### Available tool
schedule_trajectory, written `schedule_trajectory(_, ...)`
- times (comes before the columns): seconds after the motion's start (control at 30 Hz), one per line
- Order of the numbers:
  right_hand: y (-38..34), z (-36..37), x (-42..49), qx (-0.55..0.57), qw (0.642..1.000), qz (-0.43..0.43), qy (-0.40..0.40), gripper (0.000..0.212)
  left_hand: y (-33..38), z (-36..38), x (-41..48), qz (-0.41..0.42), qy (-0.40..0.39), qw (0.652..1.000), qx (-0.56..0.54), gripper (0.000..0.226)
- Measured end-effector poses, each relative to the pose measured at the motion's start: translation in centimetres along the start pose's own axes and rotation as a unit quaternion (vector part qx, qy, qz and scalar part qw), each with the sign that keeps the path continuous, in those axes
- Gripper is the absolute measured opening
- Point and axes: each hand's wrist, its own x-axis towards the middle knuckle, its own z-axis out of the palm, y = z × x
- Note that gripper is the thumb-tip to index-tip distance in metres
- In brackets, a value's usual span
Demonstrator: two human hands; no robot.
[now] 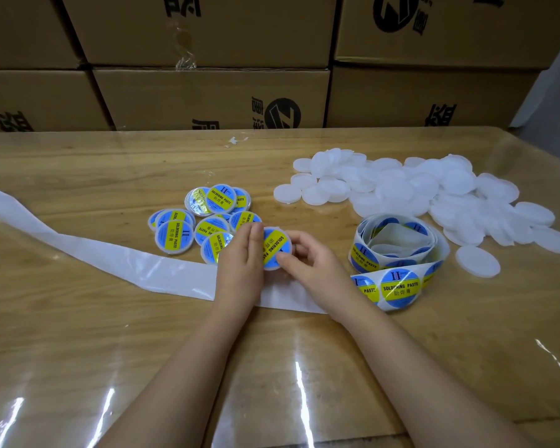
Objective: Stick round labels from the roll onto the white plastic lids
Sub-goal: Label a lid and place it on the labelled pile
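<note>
labelled lid (277,248) between hands: right hand (307,258) curls round its rim, left hand (241,253) seemingly presses it, fingers straight.

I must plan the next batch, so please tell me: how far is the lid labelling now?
It is early. Done: a small cluster of labelled lids lies left of the hands, and empty backing strip trails leftward. In hand: the right hand pinches one lid, label already on, while fingers of the left hand rest on it. Left: a much larger pile of plain white lids, and the label roll carries more labels.
</note>
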Motion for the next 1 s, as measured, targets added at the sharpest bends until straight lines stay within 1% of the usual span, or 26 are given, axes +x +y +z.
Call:
schedule_trajectory(0.1, 0.2, -0.2, 0.2, 0.013, 0.998, -0.006, 0.067, 0.021, 0.0, 0.0, 0.2, -0.027, -0.008, 0.999, -0.024, 0.021)
schedule_trajectory(0.17, 0.5, -0.6, 0.5, 0.028, 0.992, -0.002, 0.125, 0.018, 0.0, 0.1, 0.2, -0.028, -0.026, 0.999, -0.009, 0.014)
schedule_trajectory(0.27, 0.8, -0.8, 0.6, 0.024, 0.985, -0.001, 0.169, 0.023, -0.1, 0.2, 0.1, -0.013, -0.024, 0.999, 0.032, 0.022)
schedule_trajectory(0.33, 0.9, -0.7, 0.6, -0.01, 0.985, -0.006, 0.172, 0.026, -0.3, 0.2, 0.2, -0.024, -0.002, 0.998, 0.05, 0.028)
schedule_trajectory(0.43, 1.0, -0.6, 0.4, -0.062, 0.985, -0.007, 0.162, 0.026, -0.7, -0.3, 0.7, -0.086, 0.04, 0.995, 0.042, 0.037)
schedule_trajectory(0.5, 0.9, -0.4, 0.4, -0.076, 0.985, -0.006, 0.154, 0.027, -0.8, -0.6, 1.0, -0.124, 0.053, 0.99, 0.034, 0.045)
schedule_trajectory(0.53, 0.9, -0.4, 0.4, -0.079, 0.985, -0.007, 0.15, 0.028, -0.8, -0.6, 1.0, -0.13, 0.053, 0.989, 0.036, 0.049)
schedule_trajectory(0.57, 0.8, -0.4, 0.4, -0.081, 0.986, -0.007, 0.147, 0.03, -0.8, -0.7, 1.0, -0.125, 0.054, 0.989, 0.049, 0.052)
schedule_trajectory(0.63, 0.7, -0.4, 0.4, -0.086, 0.986, -0.006, 0.144, 0.031, -0.7, -0.5, 0.7, -0.086, 0.069, 0.991, 0.08, 0.053)
schedule_trajectory(0.7, 0.8, -0.5, 0.3, -0.091, 0.986, -0.003, 0.143, 0.031, -0.4, -0.4, 0.5, -0.041, 0.083, 0.992, 0.09, 0.045)
schedule_trajectory(0.77, 0.8, -0.5, 0.3, -0.092, 0.986, 0.001, 0.142, 0.032, -0.3, -0.5, 0.3, -0.01, 0.073, 0.989, 0.129, 0.033)
schedule_trajectory(0.83, 0.8, -0.5, 0.3, -0.091, 0.986, 0.004, 0.143, 0.033, -0.3, -0.3, 0.1, 0.036, 0.043, 0.972, 0.23, 0.025)
schedule_trajectory(0.9, 0.7, -0.5, 0.3, -0.087, 0.986, 0.006, 0.143, 0.034, -0.5, 0.0, -0.3, 0.083, 0.0, 0.936, 0.343, 0.022)
schedule_trajectory(0.93, 0.7, -0.5, 0.3, -0.085, 0.986, 0.006, 0.142, 0.035, -0.7, 0.1, -0.5, 0.088, -0.024, 0.917, 0.389, 0.022)
schedule_trajectory(1.0, 0.7, -0.5, 0.3, -0.083, 0.986, 0.006, 0.141, 0.034, -1.1, 0.4, -0.7, 0.073, -0.061, 0.889, 0.448, 0.03)
